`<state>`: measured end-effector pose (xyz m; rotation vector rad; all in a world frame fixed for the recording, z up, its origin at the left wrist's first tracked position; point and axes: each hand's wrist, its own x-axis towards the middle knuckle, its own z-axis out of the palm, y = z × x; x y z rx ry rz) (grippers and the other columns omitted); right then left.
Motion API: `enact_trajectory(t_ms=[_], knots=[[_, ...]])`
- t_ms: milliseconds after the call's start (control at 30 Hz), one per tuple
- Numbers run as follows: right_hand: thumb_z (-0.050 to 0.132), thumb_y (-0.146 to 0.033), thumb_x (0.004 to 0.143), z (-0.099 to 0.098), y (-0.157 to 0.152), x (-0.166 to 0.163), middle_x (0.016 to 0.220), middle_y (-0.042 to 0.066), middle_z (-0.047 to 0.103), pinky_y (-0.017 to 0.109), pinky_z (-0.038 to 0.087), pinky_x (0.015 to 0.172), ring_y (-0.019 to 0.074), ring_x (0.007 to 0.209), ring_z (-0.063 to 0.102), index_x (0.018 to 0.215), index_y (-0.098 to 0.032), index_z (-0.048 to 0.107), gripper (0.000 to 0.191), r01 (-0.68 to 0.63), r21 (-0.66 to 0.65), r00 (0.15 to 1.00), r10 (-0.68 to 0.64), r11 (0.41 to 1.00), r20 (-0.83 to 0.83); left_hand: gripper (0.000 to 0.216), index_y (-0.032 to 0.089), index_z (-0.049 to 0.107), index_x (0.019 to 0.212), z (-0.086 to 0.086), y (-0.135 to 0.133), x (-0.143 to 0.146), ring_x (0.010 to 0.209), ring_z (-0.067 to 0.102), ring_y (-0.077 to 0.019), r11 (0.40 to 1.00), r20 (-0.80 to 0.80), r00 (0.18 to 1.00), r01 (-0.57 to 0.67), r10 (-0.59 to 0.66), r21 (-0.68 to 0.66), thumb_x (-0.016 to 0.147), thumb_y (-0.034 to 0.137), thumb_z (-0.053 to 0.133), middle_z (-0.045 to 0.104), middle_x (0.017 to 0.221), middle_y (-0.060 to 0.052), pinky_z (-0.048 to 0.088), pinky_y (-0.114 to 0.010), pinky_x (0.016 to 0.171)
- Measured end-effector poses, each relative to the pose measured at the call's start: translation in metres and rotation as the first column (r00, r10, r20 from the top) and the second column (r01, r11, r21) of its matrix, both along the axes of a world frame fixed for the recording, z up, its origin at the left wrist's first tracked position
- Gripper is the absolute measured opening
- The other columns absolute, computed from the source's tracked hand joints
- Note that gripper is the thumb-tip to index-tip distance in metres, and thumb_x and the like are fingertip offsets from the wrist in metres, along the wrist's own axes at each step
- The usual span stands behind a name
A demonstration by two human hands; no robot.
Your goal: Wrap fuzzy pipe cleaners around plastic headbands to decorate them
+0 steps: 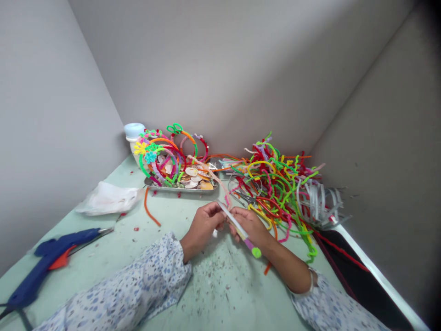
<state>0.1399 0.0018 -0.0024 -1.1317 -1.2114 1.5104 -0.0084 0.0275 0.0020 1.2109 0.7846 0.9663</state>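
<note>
Both my hands meet over the middle of the table around a white plastic headband. Its near end is wrapped in green, purple and yellow fuzzy stem. My left hand is closed, thumb and fingers pinched at the band's upper part. The fingers of my right hand are curled round the band from the other side. A pale pink pipe cleaner runs from beyond my fingertips up over the tray; where it meets the band is hidden by my fingers.
Behind my hands, a metal tray holds shells and finished colourful headbands. A tangled pipe cleaner heap, scissors and plain bands lie right. To the left are a blue glue gun, plastic bag and lidded container.
</note>
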Motion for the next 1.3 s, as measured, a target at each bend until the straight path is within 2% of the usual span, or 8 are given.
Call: enact_trajectory(t_ms=[133, 300, 600, 900, 1000, 1167, 1300], knots=[[0.055, -0.037, 0.076, -0.003, 0.002, 0.002, 0.047, -0.005, 0.054, 0.018, 0.035, 0.035, 0.0073, 0.033, 0.046, 0.073, -0.017, 0.054, 0.020, -0.027, -0.034, 0.999, 0.026, 0.999, -0.024, 0.008, 0.015, 0.060, 0.078, -0.004, 0.001, 0.001, 0.047, 0.043, -0.0061, 0.999, 0.034, 0.999, 0.020, -0.021, 0.032, 0.071, 0.019, 0.058, 0.052, 0.056, 0.004, 0.033, -0.018, 0.048], [0.053, -0.037, 0.077, -0.003, 0.001, 0.003, 0.047, -0.005, 0.053, 0.019, 0.037, 0.036, 0.0077, 0.034, 0.046, 0.073, -0.017, 0.054, 0.020, -0.019, -0.025, 1.000, 0.019, 1.000, 0.014, 0.007, 0.015, 0.058, 0.077, -0.005, 0.001, 0.003, 0.047, 0.042, -0.0059, 0.999, 0.091, 0.995, 0.041, -0.042, 0.007, 0.070, 0.018, 0.058, 0.050, 0.057, 0.005, 0.032, -0.018, 0.048], [0.048, -0.034, 0.077, 0.004, 0.000, 0.003, 0.050, -0.003, 0.053, 0.019, 0.038, 0.038, 0.0086, 0.037, 0.045, 0.067, -0.019, 0.051, 0.018, -0.041, 0.056, 0.996, 0.036, 0.998, 0.077, 0.013, 0.014, 0.059, 0.081, -0.002, 0.000, 0.001, 0.049, 0.043, -0.0069, 0.996, 0.108, 0.991, 0.080, -0.076, -0.039, 0.071, 0.021, 0.058, 0.051, 0.060, 0.002, 0.032, -0.019, 0.050], [0.053, -0.033, 0.073, -0.002, 0.002, 0.003, 0.048, -0.004, 0.053, 0.020, 0.040, 0.038, 0.0095, 0.038, 0.047, 0.071, -0.018, 0.054, 0.015, -0.030, 0.007, 0.999, 0.030, 1.000, 0.015, 0.006, 0.015, 0.057, 0.072, 0.002, 0.000, 0.001, 0.047, 0.044, -0.0069, 0.985, 0.191, 0.975, 0.137, -0.115, -0.107, 0.067, 0.019, 0.059, 0.051, 0.057, 0.003, 0.033, -0.019, 0.049], [0.053, -0.032, 0.073, -0.007, 0.005, 0.003, 0.047, -0.004, 0.054, 0.020, 0.040, 0.038, 0.0095, 0.037, 0.048, 0.071, -0.018, 0.053, 0.014, -0.062, -0.016, 0.998, 0.062, 0.998, -0.014, 0.005, 0.015, 0.057, 0.071, 0.001, 0.001, 0.002, 0.047, 0.046, -0.0069, 0.981, 0.226, 0.968, 0.146, -0.114, -0.129, 0.067, 0.017, 0.059, 0.053, 0.058, 0.003, 0.034, -0.019, 0.048], [0.055, -0.033, 0.072, -0.012, 0.008, 0.004, 0.049, -0.003, 0.055, 0.020, 0.040, 0.036, 0.0085, 0.034, 0.047, 0.069, -0.017, 0.054, 0.016, -0.081, -0.027, 0.995, 0.079, 0.996, -0.061, 0.009, 0.015, 0.057, 0.070, 0.001, 0.001, 0.002, 0.047, 0.049, -0.0083, 0.973, 0.219, 0.971, 0.141, -0.100, -0.182, 0.065, 0.020, 0.063, 0.052, 0.056, 0.003, 0.034, -0.021, 0.048], [0.055, -0.033, 0.072, -0.012, 0.008, 0.004, 0.047, -0.004, 0.055, 0.020, 0.040, 0.036, 0.0090, 0.034, 0.048, 0.069, -0.018, 0.055, 0.016, -0.081, -0.028, 0.995, 0.079, 0.996, -0.055, 0.010, 0.016, 0.057, 0.071, 0.002, 0.000, 0.001, 0.048, 0.047, -0.0080, 0.979, 0.194, 0.975, 0.139, -0.109, -0.150, 0.066, 0.022, 0.063, 0.051, 0.056, 0.003, 0.033, -0.020, 0.048]])
